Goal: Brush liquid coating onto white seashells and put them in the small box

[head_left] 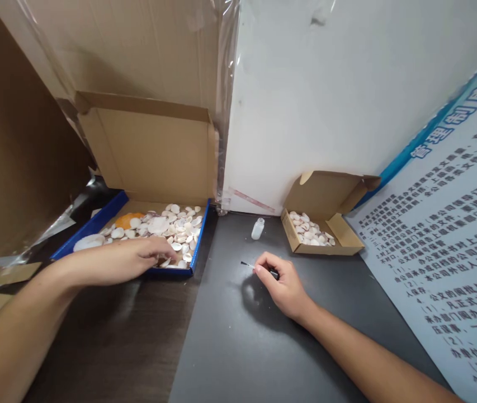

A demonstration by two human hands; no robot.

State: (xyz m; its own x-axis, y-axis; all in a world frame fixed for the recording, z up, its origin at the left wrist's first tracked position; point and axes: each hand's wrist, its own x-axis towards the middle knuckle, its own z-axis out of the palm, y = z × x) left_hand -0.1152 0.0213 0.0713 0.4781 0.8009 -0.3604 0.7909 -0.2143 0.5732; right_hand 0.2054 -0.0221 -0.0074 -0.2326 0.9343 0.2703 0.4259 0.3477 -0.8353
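My left hand reaches into a blue-sided cardboard box, its thumb and fingers pinched around a small seashell near the front edge. Many pale seashells fill this box, with an orange piece among them. Above the grey mat, my right hand grips a small brush by its black cap, bristles pointing left. Behind that hand, an uncapped small bottle with whitish contents stands upright on the mat.
A smaller open cardboard box with white shells stands at the back right. The grey mat covers the right side of the dark wooden table. Cardboard and a white panel rise behind; a printed board slants along the right.
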